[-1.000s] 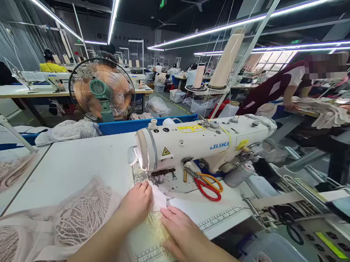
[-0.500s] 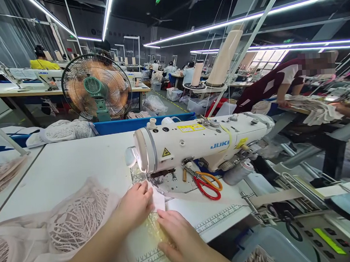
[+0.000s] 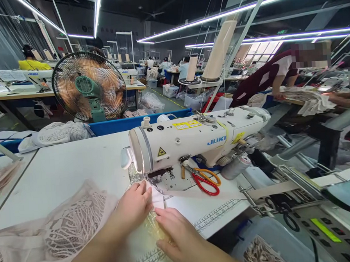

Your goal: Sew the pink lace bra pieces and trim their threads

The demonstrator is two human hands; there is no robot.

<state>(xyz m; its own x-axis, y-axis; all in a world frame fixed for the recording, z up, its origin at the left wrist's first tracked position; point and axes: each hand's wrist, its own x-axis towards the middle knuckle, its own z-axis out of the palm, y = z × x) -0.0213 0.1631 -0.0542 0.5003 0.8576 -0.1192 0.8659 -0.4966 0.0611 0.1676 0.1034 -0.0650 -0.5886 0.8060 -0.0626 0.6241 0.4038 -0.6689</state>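
Observation:
A pale pink bra with lace-patterned cups (image 3: 73, 226) lies at the left and runs beneath my left forearm. A pale fabric edge (image 3: 158, 198) lies at the needle area of the white sewing machine (image 3: 190, 140); whether it belongs to the bra is hidden. My left hand (image 3: 134, 205) presses this edge down, its fingers close together just in front of the machine head. Beside it, my right hand (image 3: 180, 234) touches the near corner with its fingertips, thumb spread away. A light strip (image 3: 190, 193) trails rightward from the fabric.
Scissors with red and orange handles (image 3: 207, 181) lie by the machine bed. A grey thread cone (image 3: 237, 167) stands behind them. A ruler strip (image 3: 217, 214) marks the table's front. Below right is a plastic bin (image 3: 265, 235). Across the table stands a fan (image 3: 89, 86); a co-worker (image 3: 263, 77) leans at right.
The whole view has shifted slightly, so the machine and fan sit a little farther left. Both hands keep nearly the same place on the fabric.

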